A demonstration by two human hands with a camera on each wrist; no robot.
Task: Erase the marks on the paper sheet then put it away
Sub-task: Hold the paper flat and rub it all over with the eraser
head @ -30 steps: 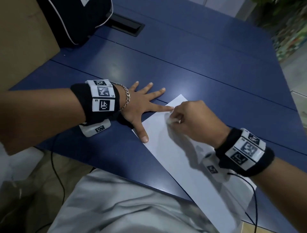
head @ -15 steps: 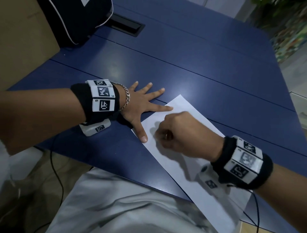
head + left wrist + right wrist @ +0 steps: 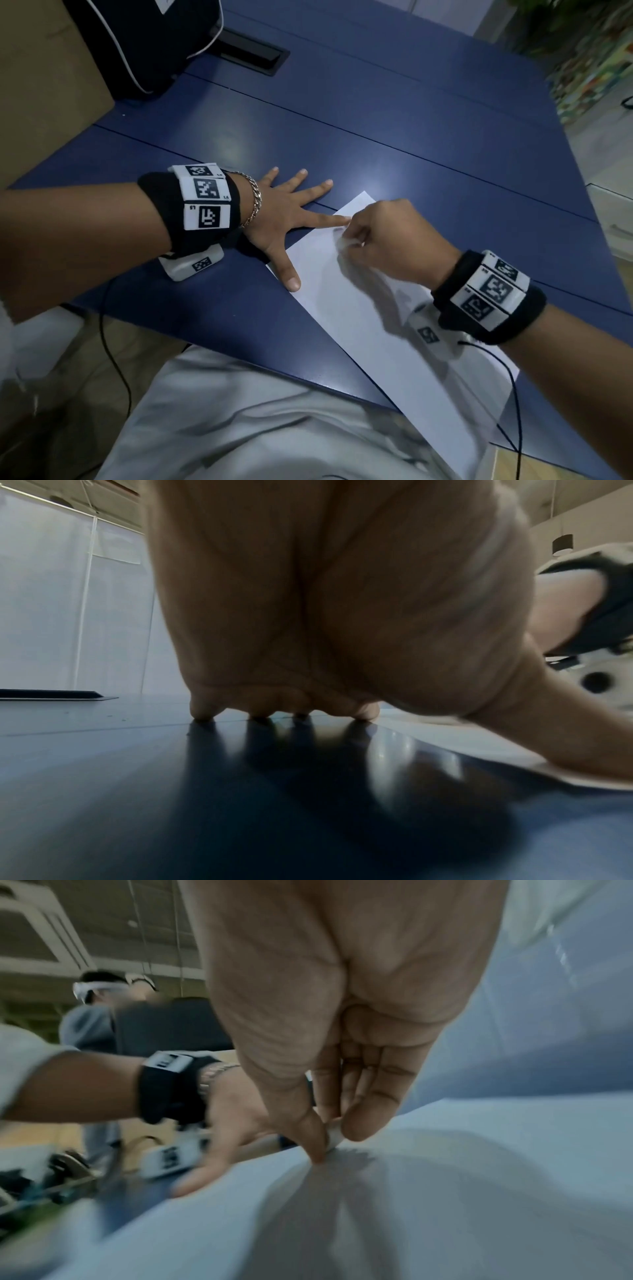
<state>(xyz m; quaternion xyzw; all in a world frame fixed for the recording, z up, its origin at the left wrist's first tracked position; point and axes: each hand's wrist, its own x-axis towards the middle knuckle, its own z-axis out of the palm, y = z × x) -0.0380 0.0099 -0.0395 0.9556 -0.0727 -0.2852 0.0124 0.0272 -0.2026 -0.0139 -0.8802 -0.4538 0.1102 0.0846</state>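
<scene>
1. The right hand (image 3: 394, 236) has thumb and fingers pinched together on a small white eraser (image 3: 334, 1137), its tip pressed to the paper sheet (image 3: 359, 308) near the far corner. The low, tight pinch looks meant to put weight on the rubbing end.
2. The left hand (image 3: 277, 219) lies flat with fingers spread apart, holding nothing. Its forefinger and thumb rest on the sheet's near-left edge while the other fingers rest on the table (image 3: 376, 130). I judge it is there to keep the sheet from sliding or creasing under the rubbing.
3. The sheet lies flat and slantwise on the blue table, its nearer end running toward the table edge by the person's lap. Any marks are too faint to make out.
4. Further off, a black bag (image 3: 147, 41) stands at the far left beside a dark cable slot (image 3: 253, 56) set into the table; both are well apart from the sheet.
5. Nothing blocks the rubbing. The left forefinger, just beside the eraser, is the nearest thing in its way.
</scene>
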